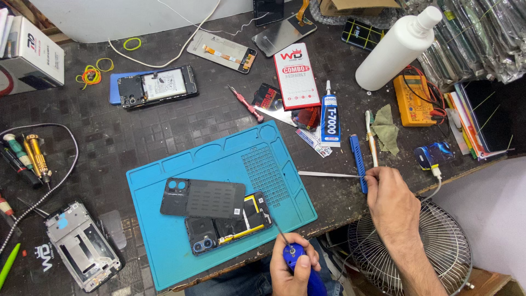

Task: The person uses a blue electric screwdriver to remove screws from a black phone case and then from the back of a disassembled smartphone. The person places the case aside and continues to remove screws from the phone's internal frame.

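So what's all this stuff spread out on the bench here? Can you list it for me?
Work mat: one, blue, front centre of the table.
Opened phone: one, black, on the mat.
Back cover: one, dark grey, overlapping the opened phone.
Second opened phone: one, black, far left.
Phone frame: one, silver, front left.
Squeeze bottle: one, white, far right.
Multimeter: one, orange, right.
Glue tube: one, blue and white, centre.
Rubber bands: several, yellow and orange, far left.
Fan: one, wire-guarded, below the table edge.
Left hand: holds a blue screwdriver, tip towards the opened phone.
Right hand: on thin metal tweezers.
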Motion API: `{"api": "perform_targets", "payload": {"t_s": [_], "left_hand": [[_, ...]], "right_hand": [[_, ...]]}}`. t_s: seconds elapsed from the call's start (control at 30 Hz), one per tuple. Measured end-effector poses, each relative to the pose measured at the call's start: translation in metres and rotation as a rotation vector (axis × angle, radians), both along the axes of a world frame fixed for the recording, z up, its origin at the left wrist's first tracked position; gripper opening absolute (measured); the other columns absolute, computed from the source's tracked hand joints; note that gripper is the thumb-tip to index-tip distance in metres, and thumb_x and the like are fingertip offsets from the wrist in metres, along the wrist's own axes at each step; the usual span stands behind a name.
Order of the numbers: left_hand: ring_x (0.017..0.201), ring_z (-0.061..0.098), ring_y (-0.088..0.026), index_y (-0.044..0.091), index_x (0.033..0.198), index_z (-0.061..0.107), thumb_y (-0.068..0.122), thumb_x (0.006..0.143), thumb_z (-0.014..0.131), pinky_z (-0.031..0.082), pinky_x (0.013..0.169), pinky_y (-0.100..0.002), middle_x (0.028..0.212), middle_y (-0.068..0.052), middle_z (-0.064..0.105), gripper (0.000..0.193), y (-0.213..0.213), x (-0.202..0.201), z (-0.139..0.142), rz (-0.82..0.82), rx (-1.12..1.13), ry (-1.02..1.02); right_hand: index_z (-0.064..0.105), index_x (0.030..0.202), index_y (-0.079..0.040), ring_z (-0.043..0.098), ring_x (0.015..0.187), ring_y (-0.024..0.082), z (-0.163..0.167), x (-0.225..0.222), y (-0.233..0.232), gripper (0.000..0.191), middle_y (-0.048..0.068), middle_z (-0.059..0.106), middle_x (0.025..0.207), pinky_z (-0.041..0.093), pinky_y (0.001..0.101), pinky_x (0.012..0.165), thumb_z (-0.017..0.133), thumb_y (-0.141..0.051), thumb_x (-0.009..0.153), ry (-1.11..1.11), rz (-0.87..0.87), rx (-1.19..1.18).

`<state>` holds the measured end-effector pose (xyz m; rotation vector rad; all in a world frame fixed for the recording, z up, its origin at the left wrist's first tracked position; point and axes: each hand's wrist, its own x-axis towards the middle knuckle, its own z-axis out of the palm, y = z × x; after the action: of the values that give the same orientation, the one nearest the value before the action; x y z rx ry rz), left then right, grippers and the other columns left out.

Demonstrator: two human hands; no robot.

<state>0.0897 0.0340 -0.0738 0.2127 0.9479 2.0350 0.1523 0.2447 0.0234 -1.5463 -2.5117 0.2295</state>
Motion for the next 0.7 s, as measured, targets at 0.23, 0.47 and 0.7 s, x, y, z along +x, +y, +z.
{"api": "perform_targets", "payload": {"t_s": [0.23, 0.47, 0.7], "left_hand": [[0.075, 0.059, -0.017, -0.001, 0.111, 0.050, 0.026, 0.095, 0.070, 0.054, 0.069, -0.032, 0.080, -0.010, 0.058, 0.038, 0.002, -0.002, 0.003, -0.008, -0.004, -0.012], [0.074, 0.058, -0.017, -0.002, 0.111, 0.050, 0.023, 0.095, 0.069, 0.053, 0.070, -0.032, 0.079, -0.011, 0.059, 0.036, 0.003, -0.006, 0.005, -0.004, 0.006, -0.020], [0.073, 0.059, -0.019, -0.006, 0.112, 0.051, 0.035, 0.097, 0.060, 0.053, 0.067, -0.032, 0.080, -0.014, 0.058, 0.044, 0.007, -0.006, 0.024, 0.047, 0.094, -0.154]], "right_hand": [[0.059, 0.118, 0.002, 0.067, 0.092, 0.034, 0.009, 0.000, 0.025, 0.019, 0.021, 0.061, 0.114, 0.056, 0.0433, 0.083, 0.056, -0.006, 0.101, 0.261, 0.018, 0.003], [0.070, 0.122, -0.018, 0.051, 0.131, 0.033, 0.030, -0.009, 0.058, 0.053, 0.014, 0.056, 0.142, 0.040, 0.0498, 0.106, 0.059, 0.010, 0.078, 0.023, 0.461, 0.243], [0.066, 0.106, -0.020, 0.051, 0.127, 0.029, 0.039, -0.037, 0.091, 0.031, 0.006, 0.056, 0.138, 0.039, 0.0496, 0.104, 0.067, -0.015, 0.075, -0.331, 0.943, 0.212]]}}
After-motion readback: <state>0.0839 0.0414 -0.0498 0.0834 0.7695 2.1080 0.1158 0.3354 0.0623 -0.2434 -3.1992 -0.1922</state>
